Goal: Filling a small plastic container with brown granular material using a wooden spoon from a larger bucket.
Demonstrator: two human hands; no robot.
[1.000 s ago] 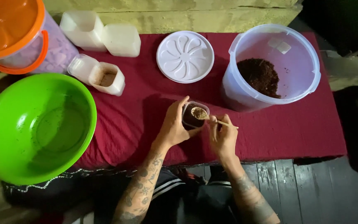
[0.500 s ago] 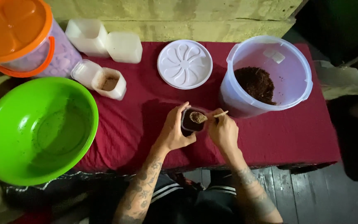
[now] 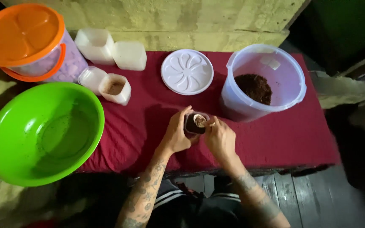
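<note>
My left hand is wrapped around a small clear cup with dark contents, standing on the red tablecloth. My right hand holds a spoon whose bowl sits over the cup's mouth with a pale lump in it. Just behind the cup stands a large clear bucket with dark brown powder at its bottom.
A white round lid lies behind the cup. A big green basin sits at the left. An orange-lidded bucket and several small white containers stand at the back left, one holding brown powder. The table's front edge is near my body.
The spoon has come further over the cup's mouth, and both hands have closed in tighter around the cup. The view has shifted slightly.
</note>
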